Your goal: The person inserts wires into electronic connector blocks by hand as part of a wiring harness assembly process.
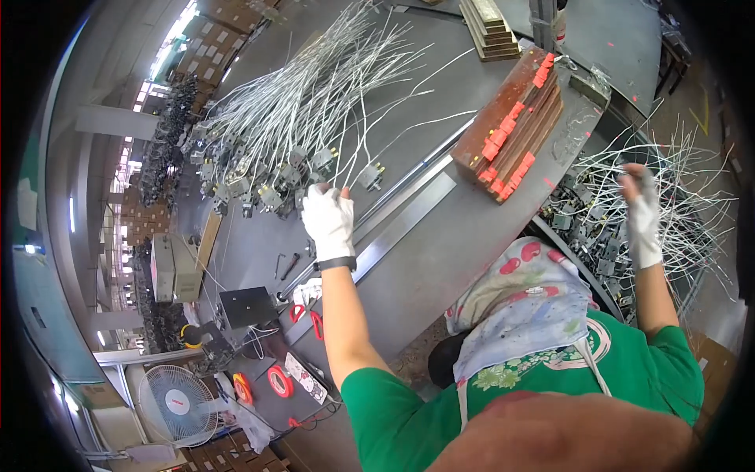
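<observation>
My left hand (pixel 326 220), in a white glove with bare fingertips, is at the near edge of a pile of small grey switch-like parts (pixel 270 197) with long white wires (pixel 314 86). Its fingers are curled in toward the pile, and the back of the hand hides what they hold, if anything. Just right of it lies a single grey part (pixel 370 175) with a white wire. My right hand (pixel 643 216), gloved likewise, is raised over a bin of similar wired parts (pixel 590 208). Its fingers are stretched out, with nothing seen in them.
A stack of brown boards (pixel 511 118) with red clips stands right of the middle. Metal rails (pixel 405 224) cross the table (pixel 425 267). Red-handled scissors (pixel 316 324), red tape rolls (pixel 280 381), a phone (pixel 305 377) and a fan (pixel 178 403) are lower left. Wooden strips (pixel 489 31) lie farther back.
</observation>
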Demonstrator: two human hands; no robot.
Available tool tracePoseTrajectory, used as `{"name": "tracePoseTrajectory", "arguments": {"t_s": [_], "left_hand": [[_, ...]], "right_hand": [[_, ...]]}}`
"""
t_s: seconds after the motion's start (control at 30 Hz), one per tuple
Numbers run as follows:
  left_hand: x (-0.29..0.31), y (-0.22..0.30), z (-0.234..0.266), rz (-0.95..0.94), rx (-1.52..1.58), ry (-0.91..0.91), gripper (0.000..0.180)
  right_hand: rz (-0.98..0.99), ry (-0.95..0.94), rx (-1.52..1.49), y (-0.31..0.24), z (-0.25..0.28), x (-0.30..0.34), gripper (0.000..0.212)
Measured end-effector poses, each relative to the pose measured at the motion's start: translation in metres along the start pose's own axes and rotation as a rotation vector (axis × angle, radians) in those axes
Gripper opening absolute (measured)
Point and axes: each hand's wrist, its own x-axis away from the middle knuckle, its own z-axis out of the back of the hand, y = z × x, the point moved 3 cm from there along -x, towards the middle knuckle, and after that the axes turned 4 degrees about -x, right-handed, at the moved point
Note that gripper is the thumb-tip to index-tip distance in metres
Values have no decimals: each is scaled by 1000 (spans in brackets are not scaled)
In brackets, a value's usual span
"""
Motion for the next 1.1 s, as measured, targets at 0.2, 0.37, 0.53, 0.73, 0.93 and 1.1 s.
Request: {"name": "tracePoseTrajectory", "arguments": {"t_s": [0.2, 0.37, 0.53, 0.73, 0.93, 1.1], "left_hand": [[30, -5, 18, 293, 470, -93, 20], [35, 19, 87, 680, 1481, -279, 28], [60, 19, 89, 528, 1380, -58, 30], [75, 87, 124, 364, 1610, -231, 29], [91, 123, 132, 137, 1370, -566, 19], [113, 157, 58, 118, 1020, -668, 14]], "right_hand": [[20, -942, 122, -36, -139, 70, 14], [176, -1174, 133, -46, -181, 100, 18], [74, -1335, 141, -53, -197, 111, 21], [-438, -1138, -288, -71, -226, 116, 48], [-324, -768, -718, -94, -203, 48, 31], [-290, -158, -862, -18, -157, 15, 16]]}}
